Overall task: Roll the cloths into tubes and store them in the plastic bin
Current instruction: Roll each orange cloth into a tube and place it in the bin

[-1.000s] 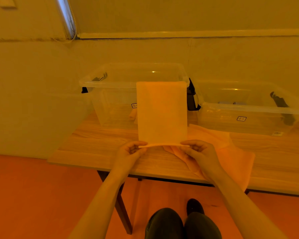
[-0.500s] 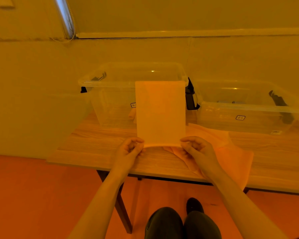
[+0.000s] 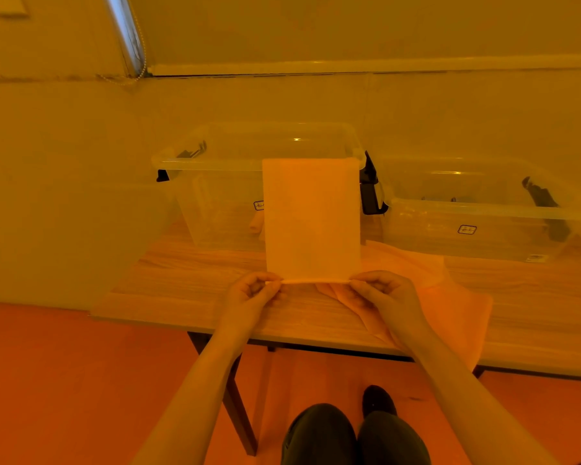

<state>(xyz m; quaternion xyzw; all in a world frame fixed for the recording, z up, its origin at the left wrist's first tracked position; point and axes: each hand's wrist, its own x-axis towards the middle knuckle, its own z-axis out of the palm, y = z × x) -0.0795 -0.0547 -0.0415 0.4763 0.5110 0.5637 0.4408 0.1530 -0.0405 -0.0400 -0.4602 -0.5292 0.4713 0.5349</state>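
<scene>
Two bare forearms reach forward over the person's knees toward a wooden table [image 3: 188, 293]. The left hand [image 3: 249, 297] and right hand [image 3: 383, 297] each pinch one near corner of a folded cloth [image 3: 311, 223] between thumb and curled fingertips, with the near edge stretched taut between them. Beyond the fingers, the cloth extends away as a flat rectangle. Under and just right of the right fingers lies a loose pile of cloths [image 3: 450, 297]. Farther past the fingertips stands a clear plastic bin [image 3: 222, 162]; the cloth's far edge meets its front rim. A rolled cloth [image 3: 257, 223] shows through its wall. A second clear bin [image 3: 483, 213] sits to the right.
</scene>
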